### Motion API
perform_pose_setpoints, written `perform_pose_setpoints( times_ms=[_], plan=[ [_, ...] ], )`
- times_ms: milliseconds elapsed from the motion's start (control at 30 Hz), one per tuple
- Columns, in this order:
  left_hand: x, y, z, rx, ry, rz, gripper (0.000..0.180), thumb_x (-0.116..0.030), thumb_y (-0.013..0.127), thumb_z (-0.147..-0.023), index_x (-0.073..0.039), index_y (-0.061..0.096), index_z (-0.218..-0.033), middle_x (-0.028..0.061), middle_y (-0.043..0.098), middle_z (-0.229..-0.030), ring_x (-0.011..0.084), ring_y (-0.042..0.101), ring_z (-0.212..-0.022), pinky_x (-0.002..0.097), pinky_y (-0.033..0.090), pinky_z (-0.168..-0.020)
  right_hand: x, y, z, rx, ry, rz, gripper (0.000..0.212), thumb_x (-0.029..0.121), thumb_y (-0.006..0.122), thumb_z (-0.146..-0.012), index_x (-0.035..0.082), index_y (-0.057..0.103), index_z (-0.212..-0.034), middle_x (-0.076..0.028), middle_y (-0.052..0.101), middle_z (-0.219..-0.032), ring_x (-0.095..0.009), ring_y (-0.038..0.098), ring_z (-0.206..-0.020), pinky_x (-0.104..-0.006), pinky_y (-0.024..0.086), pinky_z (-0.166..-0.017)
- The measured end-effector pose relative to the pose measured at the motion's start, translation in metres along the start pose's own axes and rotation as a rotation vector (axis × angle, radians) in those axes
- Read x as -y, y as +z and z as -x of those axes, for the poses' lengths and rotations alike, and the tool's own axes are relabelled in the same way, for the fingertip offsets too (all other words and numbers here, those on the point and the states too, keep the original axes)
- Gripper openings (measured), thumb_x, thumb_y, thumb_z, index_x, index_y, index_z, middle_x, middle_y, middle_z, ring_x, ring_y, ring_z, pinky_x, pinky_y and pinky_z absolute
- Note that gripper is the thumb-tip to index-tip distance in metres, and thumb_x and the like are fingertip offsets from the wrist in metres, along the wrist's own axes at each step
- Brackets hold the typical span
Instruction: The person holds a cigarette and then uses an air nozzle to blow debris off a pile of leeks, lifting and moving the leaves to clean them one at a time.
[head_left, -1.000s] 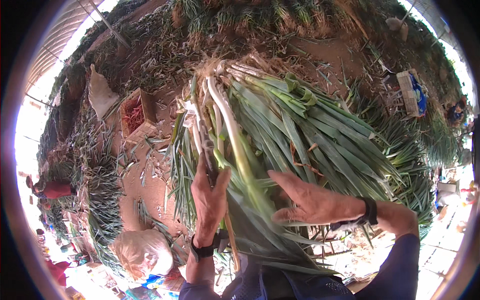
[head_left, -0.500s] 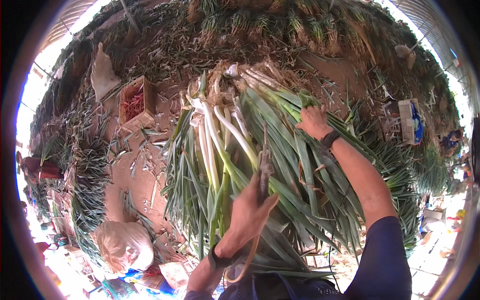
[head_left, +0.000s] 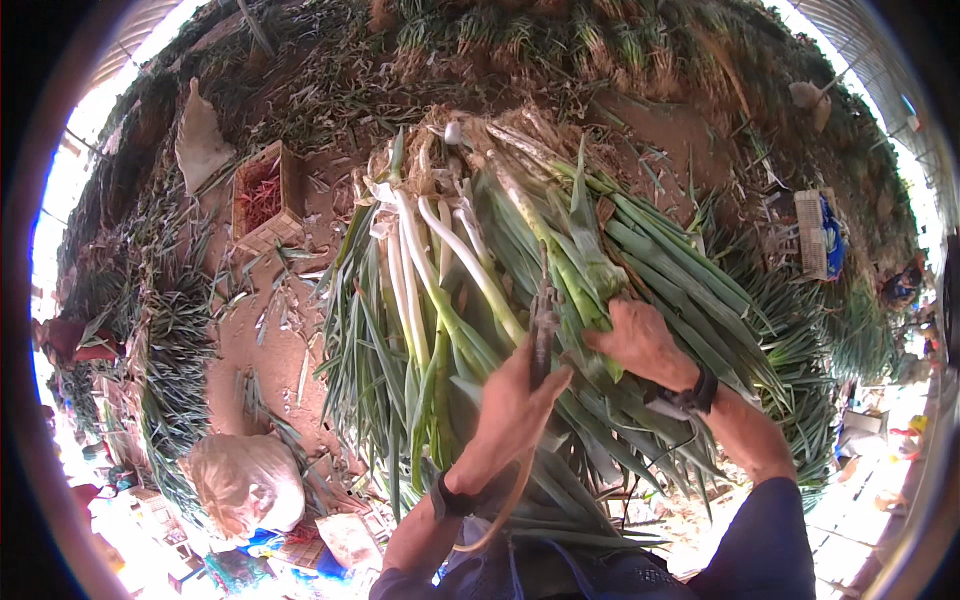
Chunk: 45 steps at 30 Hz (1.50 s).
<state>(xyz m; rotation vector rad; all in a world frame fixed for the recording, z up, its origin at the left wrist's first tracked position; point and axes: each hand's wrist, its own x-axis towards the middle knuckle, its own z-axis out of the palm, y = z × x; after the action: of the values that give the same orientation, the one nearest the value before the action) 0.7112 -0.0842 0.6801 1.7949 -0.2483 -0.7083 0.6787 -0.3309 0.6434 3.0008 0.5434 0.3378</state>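
A big pile of green onions point(head_left: 365, 320) lies in front of me, roots far and green leaves near. My left hand point(head_left: 505, 405) is wrapped round a grey air blow gun point(head_left: 543, 325), its thin nozzle pointing away over the pile. A tan hose point(head_left: 518, 500) curves from it past my left wrist. My right hand point(head_left: 645, 345) grips the leaves of a green onion stalk point(head_left: 565, 270) right of the nozzle; some fingers are hidden. Left of the nozzle lie several bare white stalks point(head_left: 415, 255) with roots attached.
A crate with red contents point(head_left: 268, 210) stands far left beside a pale sack point(head_left: 202, 140). A full whitish bag point(head_left: 245, 485) sits near left. Another crate point(head_left: 812, 235) with blue material is at right. More onion heaps point(head_left: 180, 400) surround the littered dirt floor.
My right hand has come nearer along the leaves, drawing the green onion with it. The left hand and blow gun have shifted slightly right.
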Motion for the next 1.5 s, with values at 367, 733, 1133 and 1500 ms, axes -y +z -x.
perform_pose_setpoints(
  times_ms=[367, 733, 1133, 1500],
  plan=[
    [0.001, -0.009, 0.049, 0.090, -0.141, 0.215, 0.068, -0.025, 0.068, -0.099, 0.000, 0.042, -0.157, -0.0016, 0.054, -0.081, 0.0083, 0.054, -0.072, 0.0249, 0.047, -0.066, 0.028, 0.019, 0.043, -0.299, 0.272, -0.426, 0.046, 0.035, 0.080, -0.087, -0.002, 0.062, -0.107, -0.022, 0.063, -0.081, -0.043, 0.065, -0.076, -0.0490, 0.051, -0.066],
    [-0.003, 0.001, 0.061, 0.048, -0.205, 0.236, 0.068, -0.023, 0.069, -0.098, 0.000, 0.042, -0.156, -0.0002, 0.057, -0.084, 0.0097, 0.054, -0.071, 0.0255, 0.048, -0.065, 0.052, -0.012, 0.025, -0.013, 0.336, -0.220, 0.049, 0.035, 0.079, -0.087, -0.003, 0.060, -0.112, -0.020, 0.064, -0.101, -0.037, 0.064, -0.087, -0.0456, 0.052, -0.075],
    [0.011, -0.017, -0.026, 0.026, -0.137, 0.271, 0.064, -0.030, 0.068, -0.099, 0.005, 0.050, -0.149, 0.0051, 0.062, -0.086, 0.0135, 0.061, -0.074, 0.0338, 0.051, -0.060, 0.035, -0.010, 0.028, 0.103, 0.589, -0.582, 0.056, 0.028, 0.083, -0.081, -0.005, 0.062, -0.120, -0.027, 0.068, -0.098, -0.047, 0.066, -0.094, -0.0451, 0.055, -0.081],
    [-0.021, -0.029, 0.046, 0.176, -0.200, 0.268, 0.066, -0.025, 0.069, -0.098, 0.000, 0.044, -0.155, 0.0015, 0.058, -0.087, 0.0113, 0.055, -0.073, 0.0285, 0.049, -0.066, 0.022, -0.025, 0.031, 0.067, 0.661, -0.846, 0.053, 0.031, 0.085, -0.084, -0.007, 0.065, -0.114, -0.024, 0.072, -0.100, -0.028, 0.070, -0.091, -0.0406, 0.054, -0.083]
  ],
)
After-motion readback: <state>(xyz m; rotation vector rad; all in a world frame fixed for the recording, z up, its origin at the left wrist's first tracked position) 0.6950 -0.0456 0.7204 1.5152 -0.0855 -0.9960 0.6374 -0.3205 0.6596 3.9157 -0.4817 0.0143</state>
